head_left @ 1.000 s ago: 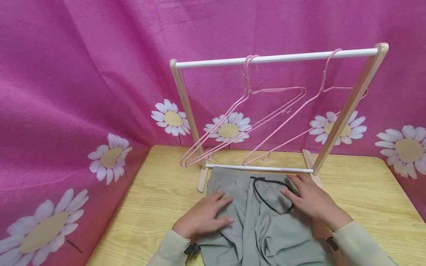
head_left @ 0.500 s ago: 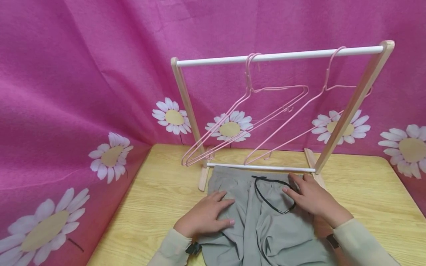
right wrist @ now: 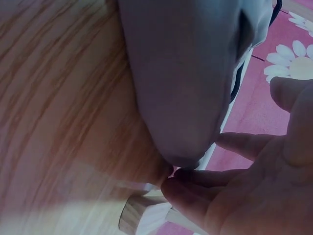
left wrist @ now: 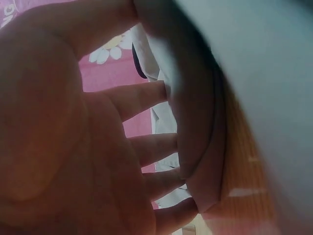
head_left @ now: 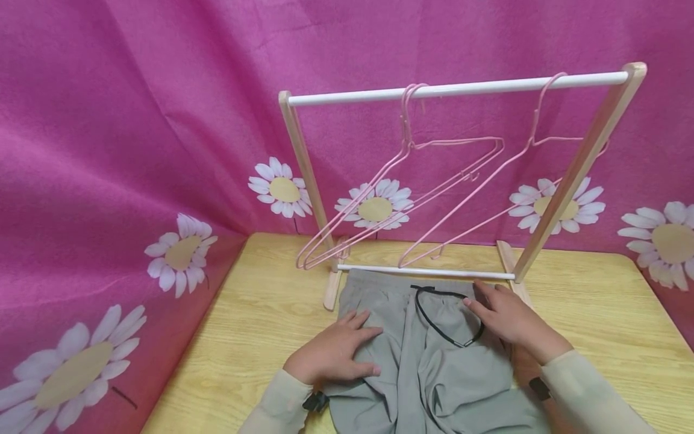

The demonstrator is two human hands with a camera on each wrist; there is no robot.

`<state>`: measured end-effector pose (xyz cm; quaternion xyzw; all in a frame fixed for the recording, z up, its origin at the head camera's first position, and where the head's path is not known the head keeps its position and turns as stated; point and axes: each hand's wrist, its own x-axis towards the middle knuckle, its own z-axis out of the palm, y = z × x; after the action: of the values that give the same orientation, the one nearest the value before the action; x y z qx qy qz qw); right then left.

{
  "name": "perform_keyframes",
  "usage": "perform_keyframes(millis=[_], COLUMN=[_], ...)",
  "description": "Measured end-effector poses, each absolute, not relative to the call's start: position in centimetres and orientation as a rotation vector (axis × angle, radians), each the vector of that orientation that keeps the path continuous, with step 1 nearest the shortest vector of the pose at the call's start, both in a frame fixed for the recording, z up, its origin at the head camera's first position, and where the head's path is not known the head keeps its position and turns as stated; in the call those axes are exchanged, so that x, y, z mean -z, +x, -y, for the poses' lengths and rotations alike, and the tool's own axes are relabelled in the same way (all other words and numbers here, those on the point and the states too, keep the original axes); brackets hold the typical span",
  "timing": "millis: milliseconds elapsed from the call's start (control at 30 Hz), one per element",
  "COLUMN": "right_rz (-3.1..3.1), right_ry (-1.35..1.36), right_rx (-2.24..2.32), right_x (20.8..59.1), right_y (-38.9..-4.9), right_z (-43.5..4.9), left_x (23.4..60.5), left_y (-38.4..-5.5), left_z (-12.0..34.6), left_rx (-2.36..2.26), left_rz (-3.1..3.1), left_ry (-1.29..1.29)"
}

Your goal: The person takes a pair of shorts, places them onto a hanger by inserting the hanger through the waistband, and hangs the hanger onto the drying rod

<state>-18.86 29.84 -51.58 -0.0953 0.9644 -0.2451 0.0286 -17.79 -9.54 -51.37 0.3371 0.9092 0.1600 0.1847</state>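
Grey trousers (head_left: 374, 337) with a black drawstring (head_left: 434, 328) at the waist lie on the wooden table, waistband toward the rack. My left hand (head_left: 333, 352) rests on their left side with fingers spread. In the left wrist view its fingertips touch the grey cloth (left wrist: 195, 112), and the palm (left wrist: 63, 127) is apart from it. My right hand (head_left: 515, 322) is at the right edge of the waistband. The right wrist view has its fingertips (right wrist: 186, 196) right at the edge of the cloth (right wrist: 181, 88), fingers extended and thumb apart.
Just behind the trousers stands a clothes rack (head_left: 461, 89) with wooden posts and white bars. Several pink wire hangers (head_left: 379, 175) hang from its top bar. A pink curtain (head_left: 162, 120) with daisies surrounds the table (head_left: 260, 289) at the back and left.
The camera view has shifted slightly. My right hand has moved slightly outward along the waistband, its thumb drawing off the drawstring. My left hand stays where it was on the trousers.
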Motion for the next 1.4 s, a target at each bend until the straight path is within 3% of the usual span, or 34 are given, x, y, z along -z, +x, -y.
perform_keyframes(millis=[433,800,1400], right_rz=[-3.057,-3.09,-3.24], right_ry=[-0.355,-0.198,-0.2], right_rx=[0.909,1.002,1.114], right_x=[51.5,50.4,49.1], right_y=[-19.5,-18.9,-17.8], right_z=[-30.5,-30.7,-29.9], left_x=[50.7,50.6,50.5], left_y=[-18.0,-18.1,-17.9], left_z=[9.5,9.6,9.7], left_rx=[-0.516,-0.546,-0.567], left_rz=[-2.525,-2.496,-2.499], left_ry=[0.914,0.888,0.876])
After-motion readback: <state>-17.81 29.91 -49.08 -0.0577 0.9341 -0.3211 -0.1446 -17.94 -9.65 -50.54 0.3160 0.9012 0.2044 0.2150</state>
